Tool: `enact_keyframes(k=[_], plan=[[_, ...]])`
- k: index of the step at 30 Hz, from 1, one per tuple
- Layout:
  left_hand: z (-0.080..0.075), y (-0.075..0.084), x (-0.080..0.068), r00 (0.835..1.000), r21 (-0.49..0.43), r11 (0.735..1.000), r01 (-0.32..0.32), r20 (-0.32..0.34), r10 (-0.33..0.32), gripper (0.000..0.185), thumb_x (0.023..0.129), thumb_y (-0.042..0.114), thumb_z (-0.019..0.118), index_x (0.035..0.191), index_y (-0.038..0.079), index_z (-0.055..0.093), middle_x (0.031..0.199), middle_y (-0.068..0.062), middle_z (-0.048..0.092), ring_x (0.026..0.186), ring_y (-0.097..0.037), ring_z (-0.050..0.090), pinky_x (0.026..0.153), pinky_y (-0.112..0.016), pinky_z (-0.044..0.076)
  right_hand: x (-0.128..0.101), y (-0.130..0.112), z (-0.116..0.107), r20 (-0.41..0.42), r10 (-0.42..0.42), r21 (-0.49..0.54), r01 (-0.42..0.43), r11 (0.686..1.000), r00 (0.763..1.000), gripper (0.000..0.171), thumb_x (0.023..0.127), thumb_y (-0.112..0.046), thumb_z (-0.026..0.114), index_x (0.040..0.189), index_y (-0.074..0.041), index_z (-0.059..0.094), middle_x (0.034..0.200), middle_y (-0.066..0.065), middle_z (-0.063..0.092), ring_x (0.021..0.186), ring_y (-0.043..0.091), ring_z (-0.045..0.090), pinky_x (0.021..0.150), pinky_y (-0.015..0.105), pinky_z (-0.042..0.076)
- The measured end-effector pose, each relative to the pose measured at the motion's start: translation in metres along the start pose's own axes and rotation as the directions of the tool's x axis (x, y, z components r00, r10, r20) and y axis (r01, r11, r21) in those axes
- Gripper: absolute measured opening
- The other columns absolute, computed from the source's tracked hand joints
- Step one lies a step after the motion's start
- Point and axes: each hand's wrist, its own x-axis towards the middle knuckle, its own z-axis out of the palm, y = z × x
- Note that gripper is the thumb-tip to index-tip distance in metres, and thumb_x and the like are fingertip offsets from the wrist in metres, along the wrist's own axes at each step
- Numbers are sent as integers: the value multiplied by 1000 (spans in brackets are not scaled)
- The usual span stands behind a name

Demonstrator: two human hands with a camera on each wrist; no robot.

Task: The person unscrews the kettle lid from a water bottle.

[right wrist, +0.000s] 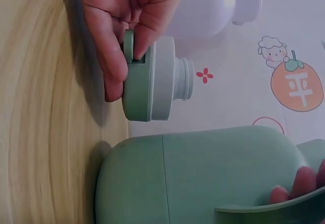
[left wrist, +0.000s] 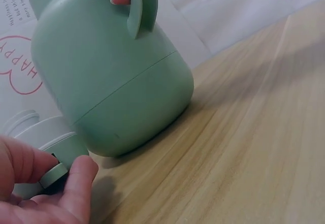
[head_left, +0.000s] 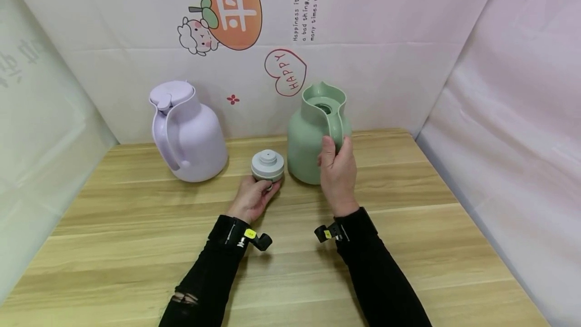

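Note:
A green thermos jug (head_left: pixel 306 145) stands upright on the table, its top uncovered and the dark mouth showing. My right hand (head_left: pixel 339 178) grips the jug's handle (left wrist: pixel 136 10), fingers curled round it. Left of the jug, my left hand (head_left: pixel 251 198) holds the green-and-grey lid (head_left: pixel 268 166) upside down, its grey stopper pointing up. In the right wrist view, thumb and fingers pinch the lid's small green tab (right wrist: pixel 129 46). The lid is close beside the jug's lower body, low over the table; whether fingers rest on the wood is unclear.
A lilac thermos jug (head_left: pixel 199 140) with its lid on stands at the back left, handle towards me. Behind both jugs hangs a white printed cloth (head_left: pixel 386 39), with more cloth at either side. The wooden table (head_left: pixel 136 266) spreads out in front.

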Motion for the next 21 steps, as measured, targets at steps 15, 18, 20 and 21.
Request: enact_keyframes(k=[15, 18, 20, 21], plan=[[3, -3, 1, 995, 191, 982, 0, -101, 20, 45, 100, -10, 53, 143, -10, 44, 120, -18, 58, 92, -15, 66, 77, -17, 57, 12, -25, -44, 331, 183, -419, -30, 908, 926, 60, 110, -55, 38, 128, 1, 49, 98, 20, 66, 86, 36, 68, 69, 49, 53], [4, -2, 2, 993, 215, 977, 10, -117, 15, 41, 101, -6, 56, 140, -11, 47, 116, -18, 60, 91, -14, 67, 76, -17, 57, 13, -30, -52, 397, 237, -461, -31, 887, 887, 59, 109, -52, 46, 136, 1, 47, 114, 21, 68, 98, 36, 69, 76, 51, 54], [5, -1, 3, 992, 223, 975, 15, -125, 14, 39, 101, -5, 57, 139, -11, 48, 115, -19, 62, 91, -15, 67, 76, -17, 58, 12, -32, -53, 409, 247, -482, -22, 876, 879, 58, 108, -49, 50, 138, 0, 47, 117, 20, 69, 99, 35, 69, 77, 50, 54], [5, -1, 4, 991, 225, 974, 15, -130, 14, 38, 101, -4, 58, 138, -11, 49, 115, -19, 63, 92, -15, 68, 76, -17, 58, 12, -33, -54, 406, 243, -491, -14, 871, 881, 57, 108, -48, 51, 137, 0, 48, 114, 20, 69, 97, 34, 69, 75, 49, 54]])
